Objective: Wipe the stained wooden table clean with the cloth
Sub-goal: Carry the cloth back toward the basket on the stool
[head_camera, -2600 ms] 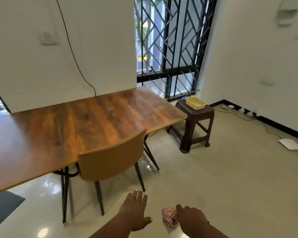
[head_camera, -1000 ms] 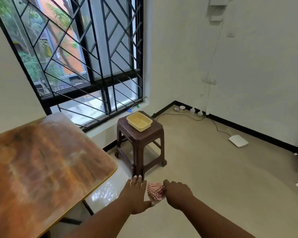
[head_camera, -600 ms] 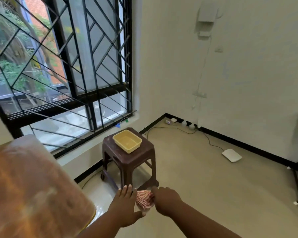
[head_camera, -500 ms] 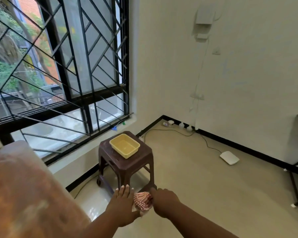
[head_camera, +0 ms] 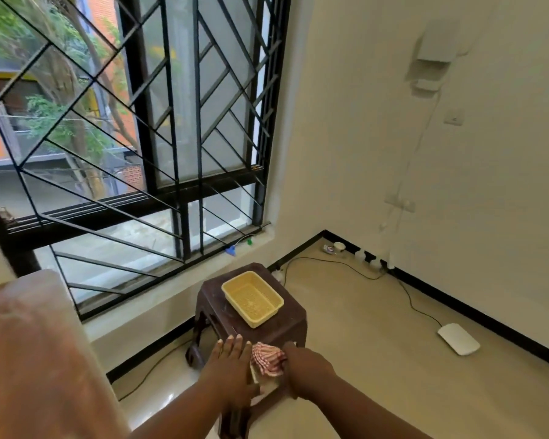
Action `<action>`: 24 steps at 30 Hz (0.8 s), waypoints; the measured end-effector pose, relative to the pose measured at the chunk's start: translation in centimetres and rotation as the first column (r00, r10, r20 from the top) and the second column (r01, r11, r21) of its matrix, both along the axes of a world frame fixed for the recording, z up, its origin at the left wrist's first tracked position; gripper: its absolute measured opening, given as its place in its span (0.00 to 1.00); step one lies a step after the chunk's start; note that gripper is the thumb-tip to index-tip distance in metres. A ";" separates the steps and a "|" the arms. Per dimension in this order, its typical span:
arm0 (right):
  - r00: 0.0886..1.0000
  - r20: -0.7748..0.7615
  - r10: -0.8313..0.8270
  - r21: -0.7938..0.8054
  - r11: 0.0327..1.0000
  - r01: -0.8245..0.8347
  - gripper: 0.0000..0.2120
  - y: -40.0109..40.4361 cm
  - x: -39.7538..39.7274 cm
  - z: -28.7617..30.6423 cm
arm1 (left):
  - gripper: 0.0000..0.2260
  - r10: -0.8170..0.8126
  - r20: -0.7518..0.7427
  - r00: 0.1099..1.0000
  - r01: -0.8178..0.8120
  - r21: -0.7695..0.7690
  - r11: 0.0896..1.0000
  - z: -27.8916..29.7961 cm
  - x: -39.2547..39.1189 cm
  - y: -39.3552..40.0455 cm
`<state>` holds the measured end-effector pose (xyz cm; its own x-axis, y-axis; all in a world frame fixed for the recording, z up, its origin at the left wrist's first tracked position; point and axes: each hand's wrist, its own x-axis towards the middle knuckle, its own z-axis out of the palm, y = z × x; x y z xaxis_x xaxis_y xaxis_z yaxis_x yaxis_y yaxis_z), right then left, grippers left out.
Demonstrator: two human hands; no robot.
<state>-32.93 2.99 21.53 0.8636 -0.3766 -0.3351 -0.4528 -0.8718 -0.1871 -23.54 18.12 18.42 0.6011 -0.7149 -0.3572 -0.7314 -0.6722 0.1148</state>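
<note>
The red-and-white checked cloth (head_camera: 268, 359) is bunched between my two hands, held out in front of me above the near edge of a brown stool. My right hand (head_camera: 305, 365) is closed around its right side. My left hand (head_camera: 232, 365) lies flat beside it with fingers straight and together, touching the cloth's left edge. The wooden table (head_camera: 35, 359) fills the lower left, blurred, with only its end corner in view, and it stands apart from both hands.
A brown plastic stool (head_camera: 286, 327) stands just ahead, carrying a yellow basket (head_camera: 252, 298). Behind it is a barred window (head_camera: 133, 137). A black cable (head_camera: 346, 264) runs along the floor to a white flat device (head_camera: 458, 339) by the right wall.
My view has swung right, away from the table and chair and toward the window corner, and I have come closer to the stool. Both hands have kept the cloth between them.
</note>
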 end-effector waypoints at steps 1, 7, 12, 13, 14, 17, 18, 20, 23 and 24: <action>1.000 0.008 -0.007 0.012 1.000 0.007 0.17 -0.3 1.1 -0.2 | 0.43 0.008 -0.008 1.000 -0.008 0.004 1.000 -0.1 0.8 -0.2; 0.998 0.045 -0.040 0.149 0.988 0.033 0.14 -3.5 7.5 -1.4 | 0.43 0.065 -0.030 0.997 -0.065 0.013 0.998 -1.0 5.5 -2.3; 0.996 0.071 -0.060 0.266 0.963 0.039 0.13 -7.5 13.7 -3.2 | 0.42 0.154 0.004 0.988 -0.154 0.001 0.988 -2.7 9.7 -5.5; 0.997 0.058 -0.058 0.288 0.957 0.039 0.12 -8.5 14.9 -3.7 | 0.42 0.182 0.003 0.983 -0.182 0.007 0.983 -3.0 10.5 -6.4; 0.998 0.046 -0.051 0.314 0.949 0.034 0.10 -9.5 16.0 -4.1 | 0.42 0.206 0.003 0.979 -0.206 0.019 0.978 -3.4 11.2 -7.2; 1.000 0.005 -0.015 0.355 0.935 0.013 0.10 -12.1 18.7 -4.7 | 0.41 0.261 0.005 0.965 -0.261 0.058 0.964 -4.2 12.9 -9.5; 1.000 -0.006 -0.003 0.368 0.930 0.005 0.12 -13.0 19.5 -5.1 | 0.41 0.279 0.001 0.960 -0.278 0.067 0.958 -4.4 13.5 -10.3; 1.000 -0.026 -0.005 0.411 0.912 0.015 0.14 -14.4 20.9 -5.7 | 0.42 0.306 -0.013 0.952 -0.304 0.074 0.950 -4.4 14.4 -11.7; 0.991 -0.064 -0.120 0.547 0.826 0.135 0.12 -16.3 22.7 -6.4 | 0.43 0.335 -0.045 0.941 -0.330 0.093 0.939 -4.6 15.6 -13.5; 0.981 -0.077 -0.178 0.600 0.778 0.188 0.12 -16.8 23.3 -6.6 | 0.43 0.344 -0.051 0.938 -0.338 0.101 0.936 -4.6 16.0 -13.8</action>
